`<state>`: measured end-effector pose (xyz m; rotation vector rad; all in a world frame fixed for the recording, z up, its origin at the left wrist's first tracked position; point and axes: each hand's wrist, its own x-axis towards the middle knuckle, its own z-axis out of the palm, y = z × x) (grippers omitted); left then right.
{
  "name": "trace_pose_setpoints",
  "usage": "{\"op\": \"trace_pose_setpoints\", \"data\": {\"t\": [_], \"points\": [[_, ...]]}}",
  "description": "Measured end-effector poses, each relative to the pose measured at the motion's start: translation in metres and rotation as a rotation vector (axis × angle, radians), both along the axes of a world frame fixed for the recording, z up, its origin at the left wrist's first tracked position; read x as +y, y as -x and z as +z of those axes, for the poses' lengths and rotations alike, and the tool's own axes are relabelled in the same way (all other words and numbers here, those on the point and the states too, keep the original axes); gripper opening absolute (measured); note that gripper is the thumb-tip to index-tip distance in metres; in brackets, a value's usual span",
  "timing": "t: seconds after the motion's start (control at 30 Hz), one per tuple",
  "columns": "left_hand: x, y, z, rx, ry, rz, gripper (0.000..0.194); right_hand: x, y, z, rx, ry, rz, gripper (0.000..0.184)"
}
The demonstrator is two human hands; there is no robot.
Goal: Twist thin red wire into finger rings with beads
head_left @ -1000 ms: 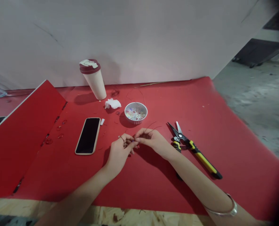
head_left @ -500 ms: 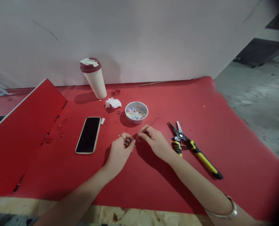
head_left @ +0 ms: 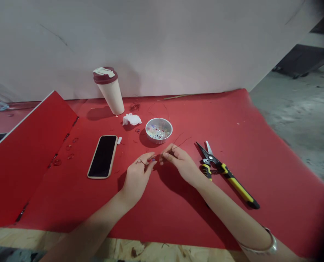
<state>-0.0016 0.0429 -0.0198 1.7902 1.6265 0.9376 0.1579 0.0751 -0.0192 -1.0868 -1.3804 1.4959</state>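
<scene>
My left hand (head_left: 138, 171) rests on the red sheet (head_left: 260, 153), fingers pinched on a small bead near the wire's end. Close beside it, my right hand (head_left: 178, 161) pinches a thin dark wire (head_left: 181, 140), whose free end curves up and to the right. The two sets of fingertips almost meet in front of a small white bowl of coloured beads (head_left: 158, 130). Yellow-and-black cutters (head_left: 223, 172) lie open just to the right of my right hand.
A black phone (head_left: 103, 156) lies left of my hands. A white cup with a maroon lid (head_left: 109, 90) and a crumpled tissue (head_left: 131, 119) stand behind. A raised red board (head_left: 25, 153) with small rings beside it fills the left. Bare floor lies at right.
My hands have shifted slightly apart and forward, toward the bowl. The free end of the wire has swung further right and up. Nothing else on the sheet has moved.
</scene>
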Motion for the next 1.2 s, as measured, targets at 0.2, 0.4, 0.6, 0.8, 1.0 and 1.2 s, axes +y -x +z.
{"op": "trace_pose_setpoints", "data": {"t": [0.2,0.4,0.6,0.8,1.0,1.2], "points": [[-0.001,-0.001,0.001,-0.224,0.083,0.047,0.014,0.000,-0.001,0.000,0.199,0.095,0.012,0.020],[-0.004,-0.004,0.003,-0.412,0.150,0.076,0.015,0.000,-0.003,0.004,0.126,0.109,0.044,0.016],[-0.005,-0.006,0.002,-0.543,0.221,0.105,0.019,-0.003,0.001,0.007,0.005,-0.113,-0.036,0.006],[-0.004,-0.003,0.006,-0.109,0.134,0.041,0.024,-0.006,0.002,0.007,-0.044,-0.151,-0.069,0.005],[-0.005,-0.001,0.004,0.337,-0.089,-0.037,0.022,-0.008,0.002,0.009,-0.057,-0.133,-0.041,0.005],[-0.005,-0.004,0.010,0.470,0.045,-0.123,0.020,-0.009,0.002,0.011,-0.087,-0.133,-0.008,0.006]]}}
